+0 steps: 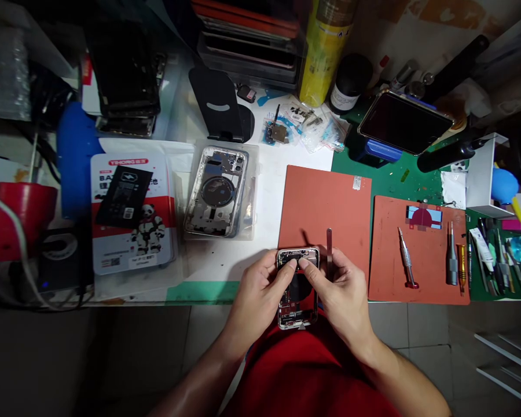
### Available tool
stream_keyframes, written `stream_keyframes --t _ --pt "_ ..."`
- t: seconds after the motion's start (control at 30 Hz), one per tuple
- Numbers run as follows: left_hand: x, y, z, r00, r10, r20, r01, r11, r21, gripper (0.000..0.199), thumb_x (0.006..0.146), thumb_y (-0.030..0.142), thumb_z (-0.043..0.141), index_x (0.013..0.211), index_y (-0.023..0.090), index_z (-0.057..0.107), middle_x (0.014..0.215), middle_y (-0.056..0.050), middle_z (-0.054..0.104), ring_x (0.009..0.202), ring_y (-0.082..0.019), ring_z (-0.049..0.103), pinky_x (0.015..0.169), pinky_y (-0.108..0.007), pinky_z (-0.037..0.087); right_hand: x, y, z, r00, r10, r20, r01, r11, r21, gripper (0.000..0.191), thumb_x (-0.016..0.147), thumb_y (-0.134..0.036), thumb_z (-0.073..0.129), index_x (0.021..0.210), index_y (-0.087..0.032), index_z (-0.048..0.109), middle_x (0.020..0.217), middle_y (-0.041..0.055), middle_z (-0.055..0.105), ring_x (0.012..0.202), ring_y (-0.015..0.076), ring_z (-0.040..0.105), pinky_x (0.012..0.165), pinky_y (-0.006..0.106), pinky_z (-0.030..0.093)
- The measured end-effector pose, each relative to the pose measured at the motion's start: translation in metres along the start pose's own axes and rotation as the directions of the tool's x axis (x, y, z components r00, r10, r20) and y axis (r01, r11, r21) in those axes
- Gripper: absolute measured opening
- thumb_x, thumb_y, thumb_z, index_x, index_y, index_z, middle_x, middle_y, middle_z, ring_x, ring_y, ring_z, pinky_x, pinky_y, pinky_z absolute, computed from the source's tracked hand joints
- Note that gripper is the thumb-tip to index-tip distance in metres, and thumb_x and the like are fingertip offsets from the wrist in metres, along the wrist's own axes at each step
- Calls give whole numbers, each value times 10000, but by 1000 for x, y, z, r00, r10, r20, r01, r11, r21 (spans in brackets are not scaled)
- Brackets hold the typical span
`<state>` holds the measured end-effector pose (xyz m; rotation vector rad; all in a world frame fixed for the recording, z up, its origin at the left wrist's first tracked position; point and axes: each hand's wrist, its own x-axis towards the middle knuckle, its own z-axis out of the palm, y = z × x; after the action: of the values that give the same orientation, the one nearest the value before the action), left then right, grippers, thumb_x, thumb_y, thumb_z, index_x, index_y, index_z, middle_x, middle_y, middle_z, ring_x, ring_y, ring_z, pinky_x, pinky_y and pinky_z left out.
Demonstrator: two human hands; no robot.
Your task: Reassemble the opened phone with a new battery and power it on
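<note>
An opened phone (pixel 298 301) with its inner parts showing is held upright over the front edge of the table. My left hand (pixel 260 295) grips its left side, the thumb pressing near the top inside the frame. My right hand (pixel 341 289) holds the right side, its thumb beside the left one. A thin metal tool (pixel 329 249) sticks up from between the fingers of my right hand. Under and behind the phone lies an orange mat (pixel 325 202). The fingers behind the phone are hidden.
Another opened phone housing (pixel 217 191) lies on a plastic tray at left, beside a battery (pixel 124 197) on a package. A second orange mat (pixel 429 249) at right carries screwdrivers. Behind stand a yellow can (pixel 325 52) and a propped phone (pixel 403 121).
</note>
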<state>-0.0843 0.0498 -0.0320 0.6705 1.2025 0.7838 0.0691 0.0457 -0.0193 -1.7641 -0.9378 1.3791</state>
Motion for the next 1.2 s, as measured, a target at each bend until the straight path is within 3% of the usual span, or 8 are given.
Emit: stream_keyframes --t 0.27,0.43,0.63,1.2 --pt "1 2 4 997 -3 -79 8 998 62 239 1019 372 648 1142 218 782 967 -32 806 820 -198 708 701 -277 525 -1 2 0 999 -31 -24 30 999 -38 235 942 -460 781 1015 -237 773 772 -30 516 681 139 448 622 283 417" --pt "1 2 6 994 -22 -105 21 1000 -18 270 979 381 692 1157 202 787 1030 -58 816 846 -211 723 721 -279 542 -1 2 1 999 -27 -27 26 999 -30 239 940 -459 781 1017 -233 772 784 -25 545 680 137 458 627 281 439" --pt "2 2 5 998 -25 -56 21 998 -67 253 1004 381 697 1178 221 786 1108 -47 805 899 -201 707 765 -283 550 -2 1 0 999 -37 -28 36 999 -36 225 938 -451 782 990 -232 766 776 -27 547 672 136 461 614 275 439" --pt "1 7 4 996 -89 9 90 983 -161 266 1009 410 716 1193 228 779 1108 -44 803 916 -203 731 801 -297 581 -3 0 0 999 -26 -30 25 999 -22 237 931 -465 782 984 -235 768 793 -13 590 676 141 481 629 287 478"
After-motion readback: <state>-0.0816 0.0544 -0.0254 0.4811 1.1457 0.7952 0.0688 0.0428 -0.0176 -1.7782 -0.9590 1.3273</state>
